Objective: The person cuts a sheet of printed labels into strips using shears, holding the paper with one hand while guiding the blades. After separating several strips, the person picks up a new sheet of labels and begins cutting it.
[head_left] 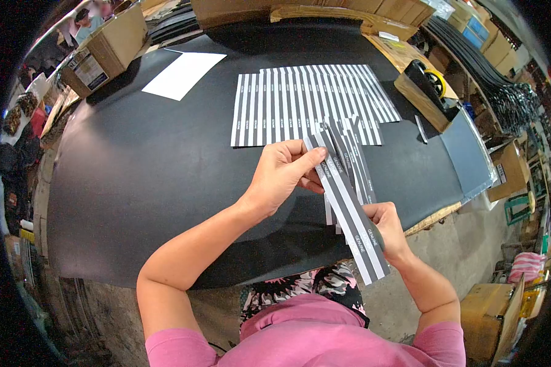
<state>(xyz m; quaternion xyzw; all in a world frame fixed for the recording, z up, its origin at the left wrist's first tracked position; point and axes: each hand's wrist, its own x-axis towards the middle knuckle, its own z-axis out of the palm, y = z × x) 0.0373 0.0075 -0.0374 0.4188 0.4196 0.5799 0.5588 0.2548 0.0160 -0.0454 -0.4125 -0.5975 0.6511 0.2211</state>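
My left hand point(283, 173) pinches the upper end of a black-and-white striped strip point(348, 211) printed "GENUINE". Around the strip's lower right edge is my right hand point(387, 229), its fingers partly hidden behind the strip. Several narrow cut strips point(356, 156) lie in a loose pile behind the held one, partly covered by it. Beyond my hands, overlapping striped sheets point(275, 107) lie flat on the black table point(134, 183). Farther left on the same surface rests a white sheet point(183, 74).
An open cardboard box point(107, 52) stands at the back left. At the right edge, a box point(425, 98) holds a yellow-cored tape roll point(435, 82). A small curved strip point(421, 129) lies beside a grey-blue panel point(465, 159). Another person point(89, 25) is at the far upper left.
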